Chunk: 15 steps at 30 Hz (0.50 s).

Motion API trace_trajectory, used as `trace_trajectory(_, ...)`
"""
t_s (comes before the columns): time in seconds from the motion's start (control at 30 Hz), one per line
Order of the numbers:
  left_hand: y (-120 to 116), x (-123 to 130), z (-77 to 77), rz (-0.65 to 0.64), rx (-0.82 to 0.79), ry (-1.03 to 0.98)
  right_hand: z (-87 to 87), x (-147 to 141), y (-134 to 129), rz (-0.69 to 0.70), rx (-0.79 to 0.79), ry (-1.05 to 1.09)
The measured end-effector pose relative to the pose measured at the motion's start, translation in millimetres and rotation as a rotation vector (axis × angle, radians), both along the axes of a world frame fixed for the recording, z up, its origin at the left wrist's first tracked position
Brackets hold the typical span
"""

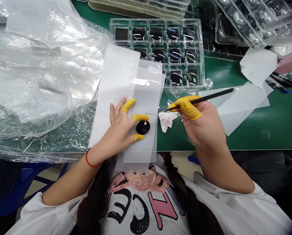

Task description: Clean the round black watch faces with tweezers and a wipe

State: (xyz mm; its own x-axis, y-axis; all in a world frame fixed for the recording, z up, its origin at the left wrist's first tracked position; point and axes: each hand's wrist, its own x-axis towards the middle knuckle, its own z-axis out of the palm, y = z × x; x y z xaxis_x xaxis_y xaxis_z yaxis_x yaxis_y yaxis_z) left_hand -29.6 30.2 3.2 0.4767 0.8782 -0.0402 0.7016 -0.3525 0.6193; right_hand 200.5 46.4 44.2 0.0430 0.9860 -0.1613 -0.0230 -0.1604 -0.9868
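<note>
My left hand (121,125) rests on white paper sheets (111,94), wearing yellow finger cots. Its thumb and index finger pinch a round, glossy black lens (143,127) by the edge, flat over the paper. My right hand (202,119), also in yellow finger cots, grips slim black tweezers (214,95) much like a pen. Their fine tip points left, just above a crumpled piece of white paper (167,120), to the right of the lens. Whether the tip touches that paper I cannot tell.
Behind the sheets is a clear compartment tray (202,55) with several dark lenses. Plastic film (50,85) covers the left side. More clear trays (253,23) are stacked at back right, near pens (279,83) and loose paper (258,67). The green table's (263,130) front edge is close to my body.
</note>
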Motion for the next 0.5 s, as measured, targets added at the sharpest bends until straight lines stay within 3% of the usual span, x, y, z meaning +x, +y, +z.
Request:
trace_trajectory(0.1,-4,-1,1.9,0.061,0.019,-0.089,13.1,0,-28,-0.073,0.04,-0.017)
trace_trajectory(0.23,-17,2,6.8,0.113,0.065,-0.224,17.7,-12,-57,0.006,0.038,-0.054)
trace_trajectory(0.5,-36,3,17.1,0.096,0.139,-0.244,5.2,-19,-66,0.07,-0.025,-0.064)
